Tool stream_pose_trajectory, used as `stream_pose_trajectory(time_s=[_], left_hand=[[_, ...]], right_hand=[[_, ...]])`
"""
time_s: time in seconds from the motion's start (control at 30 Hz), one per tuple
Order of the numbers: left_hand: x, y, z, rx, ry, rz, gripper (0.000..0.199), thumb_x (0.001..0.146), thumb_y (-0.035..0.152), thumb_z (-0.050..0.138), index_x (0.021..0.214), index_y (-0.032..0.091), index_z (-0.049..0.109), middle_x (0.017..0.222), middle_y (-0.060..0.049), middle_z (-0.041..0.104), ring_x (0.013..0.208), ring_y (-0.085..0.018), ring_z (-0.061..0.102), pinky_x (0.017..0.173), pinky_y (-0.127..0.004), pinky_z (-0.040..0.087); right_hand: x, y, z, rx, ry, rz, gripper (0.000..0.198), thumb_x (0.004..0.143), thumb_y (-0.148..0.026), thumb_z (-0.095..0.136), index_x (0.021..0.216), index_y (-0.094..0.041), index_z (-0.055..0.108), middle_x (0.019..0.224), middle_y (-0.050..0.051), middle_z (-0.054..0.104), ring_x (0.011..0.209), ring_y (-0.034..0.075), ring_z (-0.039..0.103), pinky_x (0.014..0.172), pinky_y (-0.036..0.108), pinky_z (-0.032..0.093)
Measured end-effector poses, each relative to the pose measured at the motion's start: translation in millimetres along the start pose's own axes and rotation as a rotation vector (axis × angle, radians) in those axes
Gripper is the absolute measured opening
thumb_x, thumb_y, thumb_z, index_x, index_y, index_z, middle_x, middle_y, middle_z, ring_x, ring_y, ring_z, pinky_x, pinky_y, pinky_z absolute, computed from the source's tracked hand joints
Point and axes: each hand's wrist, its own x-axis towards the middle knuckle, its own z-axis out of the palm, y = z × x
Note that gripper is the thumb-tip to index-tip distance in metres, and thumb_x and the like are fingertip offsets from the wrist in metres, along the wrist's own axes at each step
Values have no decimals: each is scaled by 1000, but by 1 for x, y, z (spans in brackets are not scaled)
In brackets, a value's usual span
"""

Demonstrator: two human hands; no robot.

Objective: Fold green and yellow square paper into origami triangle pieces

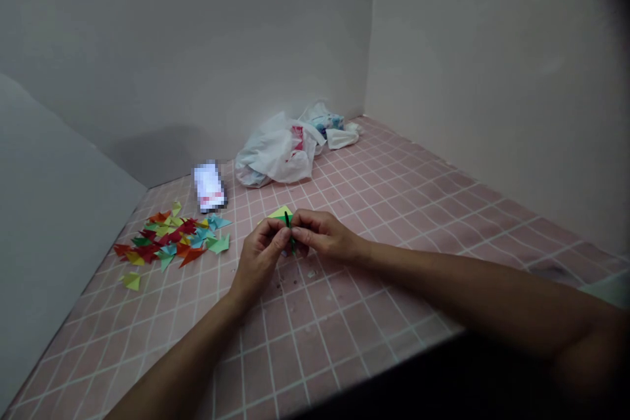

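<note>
Close together over the middle of the table, my left hand [266,246] and my right hand [322,235] pinch a small folded green paper [287,218] between thumbs and fingers. It is seen nearly edge-on, a thin dark green strip upright between the thumbs; its lower part is mostly hidden by my fingers. Just behind my hands lies yellow and green paper [281,212], partly covered by them. Off to the left is a loose pile of folded paper pieces [172,236] in red, orange, yellow, green and light blue, with a single yellow folded piece [131,281] lying nearer to me.
The table has a pink tiled-pattern cover [275,341] with white lines. A phone with a lit, blurred screen [209,187] stands behind the pile. White plastic bags [280,151] lie at the back against the wall. Grey walls rise behind, left and right.
</note>
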Motion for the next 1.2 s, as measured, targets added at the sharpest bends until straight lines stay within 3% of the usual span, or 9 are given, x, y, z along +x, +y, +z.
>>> stream_pose_trajectory(time_s=[0.2,0.43,0.67,1.2], left_hand=[[0,0,-1,120,-7,56,19,92,34,61,83,17,63,71,0,62,65,-14,58,64,-26,46],[-5,3,4,298,103,92,7,86,25,63,85,19,61,72,1,64,64,-15,62,61,-26,48],[-3,1,1,129,55,69,14,89,31,64,87,18,61,72,1,65,64,-14,63,62,-26,51],[-3,-5,-1,111,9,52,16,92,33,63,90,17,62,74,1,62,65,-13,61,64,-28,52]], right_hand=[[-2,-5,4,-114,60,-9,14,91,-22,51,79,-17,55,70,0,61,57,9,53,55,22,43],[-4,-8,7,-427,134,-123,16,87,-14,51,71,-19,51,65,-2,56,60,10,50,58,23,39],[-5,-9,4,-331,75,-106,19,97,-24,46,80,-19,51,73,1,60,64,12,55,61,25,44],[-5,-7,3,-318,60,-108,19,98,-23,46,80,-18,51,72,0,59,64,12,54,62,25,44]])
